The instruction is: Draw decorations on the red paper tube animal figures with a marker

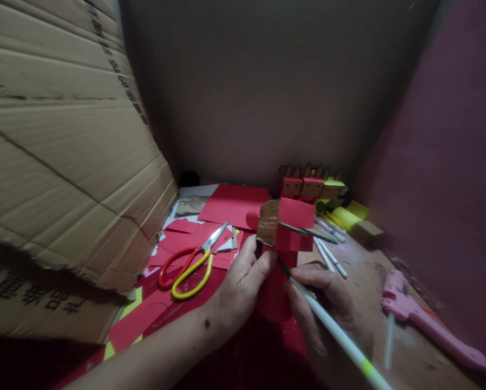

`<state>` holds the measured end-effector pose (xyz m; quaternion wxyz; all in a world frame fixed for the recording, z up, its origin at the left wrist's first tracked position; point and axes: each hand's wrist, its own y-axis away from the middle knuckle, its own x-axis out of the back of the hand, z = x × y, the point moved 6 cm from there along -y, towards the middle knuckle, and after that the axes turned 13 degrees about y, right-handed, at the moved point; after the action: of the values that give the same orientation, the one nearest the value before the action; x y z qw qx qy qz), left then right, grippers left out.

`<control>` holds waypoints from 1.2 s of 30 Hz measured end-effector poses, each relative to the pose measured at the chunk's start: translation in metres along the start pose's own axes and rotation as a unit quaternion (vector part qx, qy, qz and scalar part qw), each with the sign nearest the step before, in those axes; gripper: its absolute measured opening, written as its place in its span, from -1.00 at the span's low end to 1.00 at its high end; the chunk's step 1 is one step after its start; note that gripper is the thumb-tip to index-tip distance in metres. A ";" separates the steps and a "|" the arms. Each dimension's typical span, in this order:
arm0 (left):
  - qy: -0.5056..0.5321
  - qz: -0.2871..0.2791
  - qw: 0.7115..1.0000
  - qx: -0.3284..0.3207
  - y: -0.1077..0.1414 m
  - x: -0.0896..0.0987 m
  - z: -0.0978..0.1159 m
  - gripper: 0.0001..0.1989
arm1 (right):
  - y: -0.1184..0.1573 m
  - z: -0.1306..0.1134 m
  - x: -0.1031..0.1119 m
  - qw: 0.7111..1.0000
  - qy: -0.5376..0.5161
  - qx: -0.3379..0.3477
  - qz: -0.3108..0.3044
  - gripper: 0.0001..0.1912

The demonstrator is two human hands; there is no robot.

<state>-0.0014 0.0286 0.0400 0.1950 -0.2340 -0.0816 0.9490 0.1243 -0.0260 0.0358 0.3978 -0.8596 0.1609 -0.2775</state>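
A red paper figure [295,216] with a brown cardboard piece [268,221] on its left side stands in the middle of the work area. My left hand [247,273] is closed round its left side, thumb and fingers at the cardboard's lower edge. Between the thumb and fingers of my right hand [328,303] is a white marker [336,327] with a dark green tip, slanting up toward the figure below the cardboard. Across the figure's front lies a thin dark green strip [294,229]. The figure's lower red part [273,298] shows between my hands.
Scissors [191,266] with red and yellow handles lie on red paper [235,205] at left. Large cardboard [72,135] rises on the left. Small figures [312,186], white markers [330,257] and a yellow paper roll [346,216] are at back right; a pink glue gun [425,319] lies right.
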 end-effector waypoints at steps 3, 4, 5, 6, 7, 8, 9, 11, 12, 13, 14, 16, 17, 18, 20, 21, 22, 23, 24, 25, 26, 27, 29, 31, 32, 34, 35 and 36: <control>0.001 0.006 1.000 -0.004 0.000 0.001 0.000 -0.61 | 0.000 -0.003 0.000 1.000 0.010 0.013 -0.011 -0.77; -0.001 0.010 1.000 -0.006 0.000 0.002 0.000 -0.61 | -0.001 -0.005 0.001 1.000 0.013 0.016 -0.014 -0.77; -0.002 0.011 1.000 -0.007 0.000 0.003 0.000 -0.61 | -0.001 -0.006 0.002 1.000 0.014 0.018 -0.014 -0.79; 0.000 0.011 1.000 -0.005 0.000 0.004 0.000 -0.61 | -0.001 -0.007 0.003 1.000 0.016 0.016 -0.016 -0.81; 0.005 0.010 1.000 -0.003 0.000 0.004 -0.001 -0.60 | -0.001 -0.007 0.003 1.000 0.019 0.012 -0.020 -0.83; 0.011 0.009 1.000 0.000 0.000 0.005 -0.002 -0.59 | -0.001 -0.006 0.003 0.999 0.022 0.008 -0.028 -0.85; 0.019 0.008 1.000 0.004 0.001 0.005 -0.003 -0.59 | 0.000 -0.006 0.003 0.999 0.027 0.006 -0.036 -0.86; 0.033 0.010 0.999 0.009 0.001 0.006 -0.004 -0.59 | 0.001 -0.004 0.003 0.998 0.035 0.004 -0.048 -0.88; 0.037 0.011 0.999 0.011 0.001 0.006 -0.005 -0.59 | 0.002 -0.003 0.004 0.998 0.037 0.001 -0.050 -0.88; 0.041 0.011 0.999 0.010 0.001 0.006 -0.005 -0.59 | 0.002 -0.003 0.004 0.998 0.036 -0.004 -0.049 -0.88; 0.044 0.011 0.999 0.011 0.000 0.006 -0.005 -0.59 | 0.002 -0.002 0.005 0.998 0.032 -0.012 -0.046 -0.88; 0.058 0.014 0.998 0.015 -0.001 0.007 -0.006 -0.59 | 0.001 -0.001 0.006 0.999 0.023 -0.026 -0.037 -0.89; 0.067 0.017 0.997 0.019 -0.001 0.007 -0.007 -0.59 | 0.000 -0.001 0.007 0.999 0.020 -0.035 -0.028 -0.89; 0.077 0.019 0.997 0.025 -0.001 0.008 -0.008 -0.59 | -0.002 -0.001 0.008 0.999 0.016 -0.041 -0.018 -0.88; 0.092 0.023 0.995 0.030 -0.002 0.008 -0.010 -0.61 | -0.005 -0.002 0.010 0.999 0.005 -0.050 0.005 -0.87; 0.094 0.022 0.995 0.029 -0.002 0.008 -0.010 -0.62 | -0.006 -0.002 0.012 0.998 0.002 -0.054 0.015 -0.87; 0.092 0.021 0.995 0.029 -0.003 0.008 -0.010 -0.62 | -0.008 -0.002 0.013 0.998 0.000 -0.054 0.024 -0.86; 0.089 0.019 0.995 0.030 -0.003 0.008 -0.011 -0.61 | -0.009 -0.003 0.013 0.998 -0.001 -0.052 0.031 -0.85; 0.087 0.017 0.996 0.033 -0.003 0.008 -0.012 -0.60 | -0.010 -0.003 0.014 0.998 0.001 -0.050 0.034 -0.84; 0.086 0.016 0.996 0.036 -0.003 0.008 -0.013 -0.60 | -0.011 -0.003 0.014 0.998 0.003 -0.046 0.037 -0.83; 0.085 0.017 0.995 0.039 -0.003 0.009 -0.014 -0.60 | -0.011 -0.003 0.014 0.998 0.004 -0.043 0.038 -0.83; 0.085 0.021 0.995 0.042 -0.003 0.010 -0.015 -0.61 | -0.011 -0.003 0.014 0.998 0.002 -0.042 0.038 -0.84; 0.080 0.031 0.995 0.045 -0.003 0.012 -0.017 -0.65 | -0.011 -0.001 0.013 0.998 -0.006 -0.049 0.036 -0.85; 0.070 0.036 0.996 0.047 -0.003 0.013 -0.017 -0.66 | -0.010 0.002 0.011 0.998 -0.014 -0.062 0.028 -0.86; 0.069 0.036 0.996 0.048 -0.003 0.012 -0.017 -0.66 | -0.009 0.003 0.010 0.997 -0.017 -0.068 0.023 -0.87; 0.072 0.035 0.996 0.049 -0.003 0.010 -0.016 -0.66 | -0.008 0.004 0.009 0.997 -0.026 -0.075 0.014 -0.88; 0.074 0.033 0.995 0.049 -0.003 0.009 -0.015 -0.67 | -0.008 0.005 0.008 0.996 -0.030 -0.077 0.011 -0.89; 0.077 0.032 0.995 0.046 -0.002 0.008 -0.014 -0.69 | -0.007 0.005 0.008 0.996 -0.037 -0.080 0.011 -0.89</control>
<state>-0.0001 0.0349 0.0247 0.1812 -0.2994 -0.0148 0.9366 0.1340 -0.0222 0.0416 0.3366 -0.8964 0.1770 -0.2278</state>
